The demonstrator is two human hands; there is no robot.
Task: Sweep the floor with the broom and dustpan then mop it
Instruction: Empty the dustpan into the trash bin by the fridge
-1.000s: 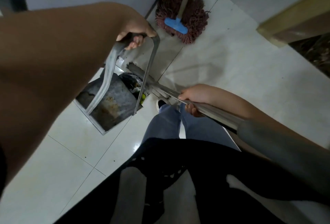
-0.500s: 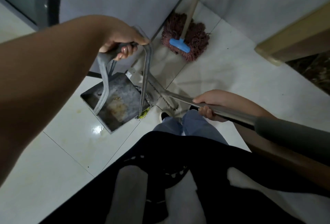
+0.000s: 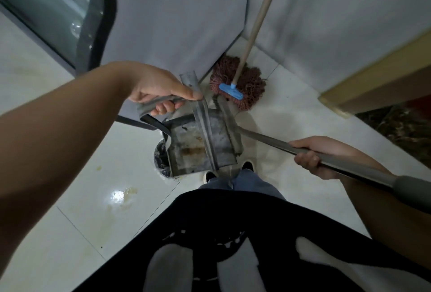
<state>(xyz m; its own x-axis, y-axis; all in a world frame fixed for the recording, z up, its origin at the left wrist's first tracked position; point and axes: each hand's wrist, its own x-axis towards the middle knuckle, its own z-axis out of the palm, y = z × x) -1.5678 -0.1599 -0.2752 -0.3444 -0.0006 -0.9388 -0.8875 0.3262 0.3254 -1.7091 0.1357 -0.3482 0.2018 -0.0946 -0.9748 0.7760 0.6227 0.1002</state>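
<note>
Left hand (image 3: 158, 92) grips the dustpan (image 3: 203, 145) handle, pan lifted over a dark bin (image 3: 161, 159). Right hand (image 3: 312, 156) grips the broom (image 3: 268, 140) pole. Sweeping looks nearly done; mop (image 3: 240, 84) leans untouched in the corner, floor stains (image 3: 123, 200) remain.

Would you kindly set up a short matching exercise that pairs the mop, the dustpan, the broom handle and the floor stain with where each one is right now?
Things:
1. mop
2. dustpan
3. broom handle
4. yellowish stain

Places or states:
A. gripped by the right hand
B. on the white tile beside a bright reflection
C. leaning in the corner, touched by neither hand
D. held by its handle in the left hand

Pairs: 1-C, 2-D, 3-A, 4-B
</note>
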